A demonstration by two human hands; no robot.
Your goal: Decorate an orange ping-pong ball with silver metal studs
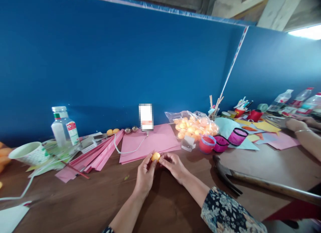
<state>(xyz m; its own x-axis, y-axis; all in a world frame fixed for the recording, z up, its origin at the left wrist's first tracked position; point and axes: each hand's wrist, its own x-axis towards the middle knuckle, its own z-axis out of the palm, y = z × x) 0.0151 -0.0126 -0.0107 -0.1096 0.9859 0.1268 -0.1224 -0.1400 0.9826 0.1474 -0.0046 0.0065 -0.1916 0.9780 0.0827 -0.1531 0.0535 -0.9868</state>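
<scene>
The orange ball [155, 156] sits between the person's two hands, at the near side of the pink sheets. Behind everything runs a tall blue partition [120, 66], and below it spreads the brown desk [190, 209]. A claw hammer [260, 183] lies at the right, its head turned towards the person's right forearm but apart from it. The pink sheets [155, 139] lie stacked beyond the hands, and a clear bag [195, 124] of similar orange balls rests just beside the stack.

The left hand [145, 176] grips one side of the ball between thumb and fingers [152, 166]; the right hand [177, 168] has its fingertips bent in at the other side, touching it. Whether the ball also meets the desk, I cannot tell.

The ball looks light and thin-walled, so gentle, even pressure from opposing fingertips should suit it best: let the left hand steady it, use the right for small adjustments, and avoid squeezing hard enough to dent it.
</scene>
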